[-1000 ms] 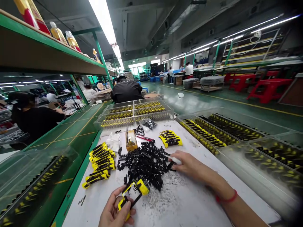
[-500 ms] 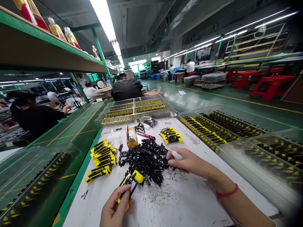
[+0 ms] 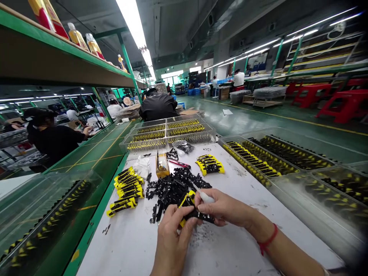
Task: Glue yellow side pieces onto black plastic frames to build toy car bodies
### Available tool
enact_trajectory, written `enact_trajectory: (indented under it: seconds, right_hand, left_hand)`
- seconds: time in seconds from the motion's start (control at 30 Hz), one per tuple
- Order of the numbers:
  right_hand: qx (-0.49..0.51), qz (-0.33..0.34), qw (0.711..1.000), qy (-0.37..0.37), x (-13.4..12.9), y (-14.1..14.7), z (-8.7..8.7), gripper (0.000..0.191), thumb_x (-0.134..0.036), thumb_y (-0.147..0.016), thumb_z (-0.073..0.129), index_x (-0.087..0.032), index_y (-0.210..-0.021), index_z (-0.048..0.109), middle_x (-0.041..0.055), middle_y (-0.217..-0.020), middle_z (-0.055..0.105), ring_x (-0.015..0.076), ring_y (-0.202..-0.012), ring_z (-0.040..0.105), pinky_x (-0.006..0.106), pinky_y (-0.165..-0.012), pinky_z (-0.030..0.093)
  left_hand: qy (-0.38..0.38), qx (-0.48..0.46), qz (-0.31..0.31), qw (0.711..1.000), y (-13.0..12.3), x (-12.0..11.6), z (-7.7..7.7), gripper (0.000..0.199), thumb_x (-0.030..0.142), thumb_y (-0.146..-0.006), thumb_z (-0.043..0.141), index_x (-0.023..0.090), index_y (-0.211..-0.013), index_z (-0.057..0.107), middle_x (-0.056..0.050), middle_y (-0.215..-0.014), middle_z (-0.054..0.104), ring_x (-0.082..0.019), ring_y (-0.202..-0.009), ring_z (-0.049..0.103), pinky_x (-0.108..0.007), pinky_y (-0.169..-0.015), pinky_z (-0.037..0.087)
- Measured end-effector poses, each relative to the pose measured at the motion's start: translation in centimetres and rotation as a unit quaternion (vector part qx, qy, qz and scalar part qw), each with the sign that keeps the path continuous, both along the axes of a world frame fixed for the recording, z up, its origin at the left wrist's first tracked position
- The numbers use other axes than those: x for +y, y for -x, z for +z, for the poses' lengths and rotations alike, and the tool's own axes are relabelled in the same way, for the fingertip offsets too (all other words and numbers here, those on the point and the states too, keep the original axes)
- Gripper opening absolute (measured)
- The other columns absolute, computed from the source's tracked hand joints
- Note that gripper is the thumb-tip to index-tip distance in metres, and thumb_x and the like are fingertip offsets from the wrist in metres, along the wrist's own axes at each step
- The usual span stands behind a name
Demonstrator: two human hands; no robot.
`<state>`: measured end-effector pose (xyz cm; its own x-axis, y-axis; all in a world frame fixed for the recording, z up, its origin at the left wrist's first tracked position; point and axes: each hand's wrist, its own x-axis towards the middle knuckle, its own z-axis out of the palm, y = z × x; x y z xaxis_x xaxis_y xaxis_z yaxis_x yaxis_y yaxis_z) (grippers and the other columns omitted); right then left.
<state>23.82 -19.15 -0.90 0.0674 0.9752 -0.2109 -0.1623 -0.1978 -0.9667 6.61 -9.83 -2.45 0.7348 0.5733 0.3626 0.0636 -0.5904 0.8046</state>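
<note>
My left hand (image 3: 175,234) grips a yellow-and-black plastic part (image 3: 188,203) over the front of a heap of loose black plastic pieces (image 3: 172,189). My right hand (image 3: 222,209) pinches a small white-handled tool (image 3: 206,197), and its fingers touch the same part's black arm. Some of the part is hidden by my fingers. Two stacks of yellow-and-black parts lie on the white bench (image 3: 230,249), one (image 3: 128,188) left of the heap and one (image 3: 209,165) behind it. Behind the heap stand a small amber box (image 3: 161,165) and a red-handled tool (image 3: 178,163).
Clear trays of yellow-and-black parts stand behind the bench (image 3: 169,134), to its right (image 3: 276,157) and to its left (image 3: 48,218). A bottle-lined green shelf (image 3: 43,50) runs overhead on the left. Co-workers sit beyond, and red stools stand far right.
My left hand has moved right and brought the yellow-and-black part over the heap, next to my right hand. The view has shifted slightly.
</note>
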Motion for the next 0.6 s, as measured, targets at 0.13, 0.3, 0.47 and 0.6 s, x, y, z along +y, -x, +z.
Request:
enact_trajectory:
  seconds: [0.13,0.3,0.47,0.6]
  right_hand:
    - [-0.03,-0.034,0.999,-0.012,0.2,-0.1,0.1,0.03,-0.044,-0.079,0.062,-0.018,-0.084,0.049,0.0013,-0.072,0.065,0.0035,-0.041,0.043,0.014,-0.033,0.026]
    - [-0.22,-0.172,0.952,-0.126,0.1,-0.5,0.3,0.025,-0.042,-0.081,0.062,-0.017,-0.081,0.058,-0.001,-0.069,0.058,0.0075,-0.054,0.049,0.019,-0.047,0.038]
    - [-0.41,-0.123,0.869,-0.248,0.1,0.3,-0.4,0.012,-0.03,-0.081,0.065,-0.018,-0.08,0.066,0.0031,-0.082,0.059,0.0133,-0.077,0.057,0.025,-0.07,0.045]
    - [-0.518,-0.115,0.812,-0.243,0.4,1.0,-1.3,0.004,-0.022,-0.083,0.062,-0.019,-0.085,0.064,0.0032,-0.086,0.059,0.013,-0.077,0.057,0.022,-0.067,0.044]
  left_hand:
    - [-0.037,-0.022,0.021,0.999,-0.2,-0.1,-0.5,0.014,0.026,-0.087,0.054,0.025,-0.091,0.068,-0.002,-0.085,0.058,-0.015,-0.076,0.058,-0.024,-0.069,0.047]
    - [-0.066,-0.017,0.076,0.995,0.3,0.7,-0.9,0.017,0.03,-0.089,0.05,0.024,-0.086,0.066,-0.002,-0.081,0.058,-0.015,-0.072,0.058,-0.024,-0.065,0.045]
    - [-0.112,-0.014,0.092,0.989,0.7,1.8,-1.7,0.017,0.031,-0.089,0.051,0.024,-0.086,0.066,-0.002,-0.078,0.06,-0.016,-0.071,0.06,-0.023,-0.067,0.046]
    - [-0.107,-0.041,0.101,0.988,0.6,2.2,-2.8,0.019,0.034,-0.089,0.051,0.024,-0.083,0.065,-0.001,-0.078,0.061,-0.015,-0.072,0.06,-0.022,-0.068,0.046]
